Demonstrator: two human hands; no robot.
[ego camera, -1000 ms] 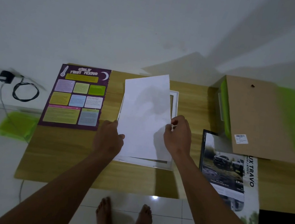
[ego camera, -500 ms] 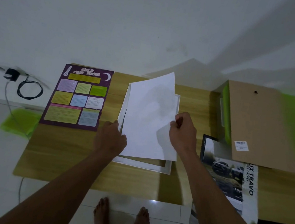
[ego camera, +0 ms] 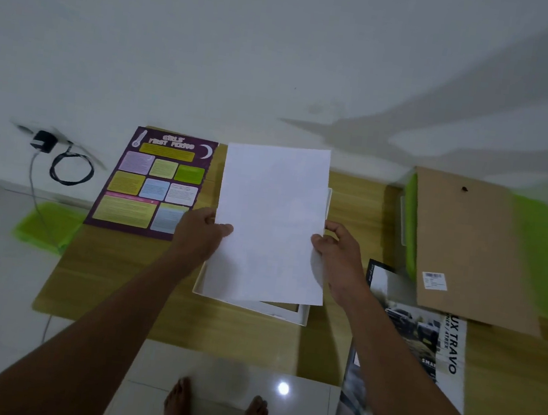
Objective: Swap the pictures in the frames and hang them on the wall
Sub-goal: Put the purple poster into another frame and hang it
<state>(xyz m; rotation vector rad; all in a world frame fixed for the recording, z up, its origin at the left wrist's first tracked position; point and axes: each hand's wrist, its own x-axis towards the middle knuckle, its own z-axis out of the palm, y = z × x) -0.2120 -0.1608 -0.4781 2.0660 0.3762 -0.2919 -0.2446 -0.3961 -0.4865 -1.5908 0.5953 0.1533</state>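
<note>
My left hand (ego camera: 200,237) and right hand (ego camera: 341,255) are pinching the white sheet (ego camera: 271,220) by its sides, its long axis running away from me.

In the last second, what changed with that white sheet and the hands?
The white sheet, lying askew on the white frame a second ago, has been lifted and squared up above it. The left hand, which rested at its lower left corner, now grips its left edge; the right hand keeps pinching the right edge. The purple poster, car poster and brown backing board stayed put.
</note>
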